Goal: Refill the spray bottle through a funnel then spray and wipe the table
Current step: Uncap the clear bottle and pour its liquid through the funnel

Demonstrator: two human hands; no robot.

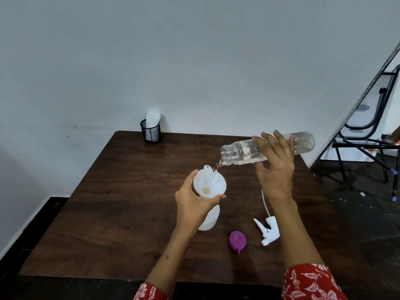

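A: Where is the spray bottle (209, 215) right now?

B: It stands upright on the brown table (108, 213), near the middle. A white funnel (209, 183) sits in its neck, and the left hand (193, 204) curls around the funnel's rim and the bottle's shoulder to steady both.

A: And the other hand?

B: The right hand (276, 167) wraps around a clear water bottle (267, 148), fingers over the top and thumb below. That bottle's long axis runs nearly level, mouth to the left and slightly down, base up to the right. A thin stream falls from the mouth into the far side of the funnel.

A: So what does the next move depend on?

B: I'd say on keeping the mouth just above and right of the funnel. Since the stream lands close to the rim rather than the centre, any tilt should come from raising the base, not from sliding the mouth farther out.

A: What else is on the table?

B: The white trigger head (267, 230) with its tube lies just right of the spray bottle, closer to the right arm. A purple cap (237, 240) lies in front, between the arms. A black mesh cup (150, 132) with a white cloth (152, 119) stands at the far edge.

A: Any labels to read?

B: None that I can make out; both bottles look plain.
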